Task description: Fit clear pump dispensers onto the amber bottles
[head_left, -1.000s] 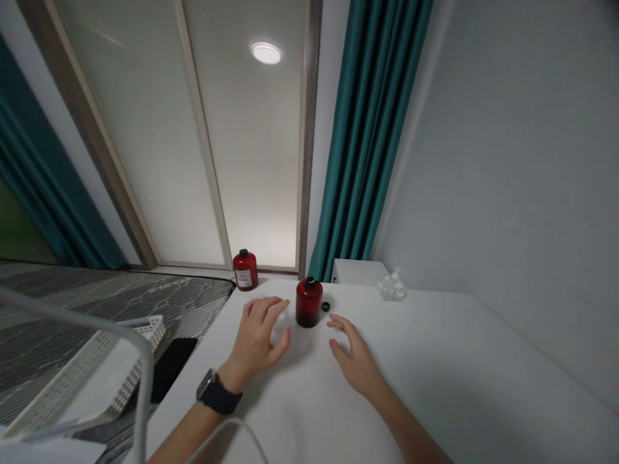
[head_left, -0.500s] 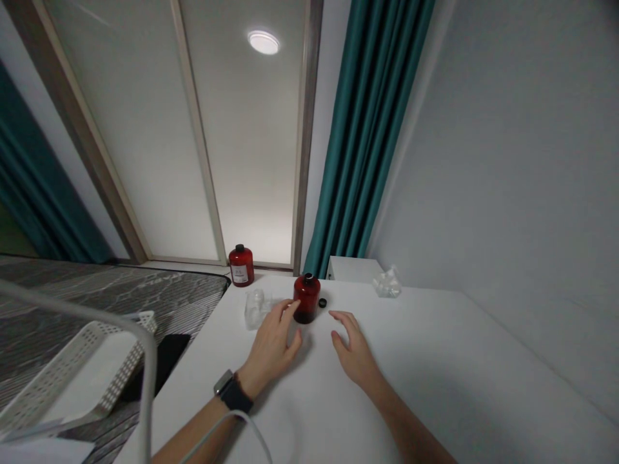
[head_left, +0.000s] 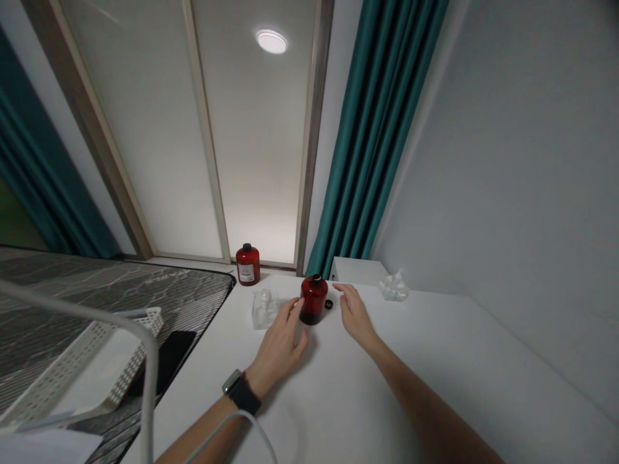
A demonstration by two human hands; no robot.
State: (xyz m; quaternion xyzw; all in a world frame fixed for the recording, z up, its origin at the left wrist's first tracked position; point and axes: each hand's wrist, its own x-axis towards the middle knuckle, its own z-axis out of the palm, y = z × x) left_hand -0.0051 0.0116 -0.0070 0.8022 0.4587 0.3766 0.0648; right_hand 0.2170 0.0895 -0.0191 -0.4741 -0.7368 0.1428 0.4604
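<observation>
A dark red bottle (head_left: 314,301) with an uncapped neck stands upright on the white table. My left hand (head_left: 282,341) is at its left side, fingertips at or touching the glass, fingers apart. To the right of the bottle, my right hand (head_left: 355,316) reaches forward, open, with nothing in it. A small black cap (head_left: 329,304) lies on the table between the bottle and my right hand. Clear plastic packaging (head_left: 264,309) sits just left of the bottle. Farther back on the left is a second red bottle (head_left: 248,265) with a white label and a black cap.
Crumpled clear plastic (head_left: 394,287) lies at the table's back right, near a white box (head_left: 358,269). A white perforated basket (head_left: 120,380) and a dark flat object (head_left: 169,354) are at the left. A pale curved tube (head_left: 151,361) crosses the near left foreground.
My right hand has moved forward, past the black cap's side. My left hand stays beside the bottle. The whole view has shifted slightly.
</observation>
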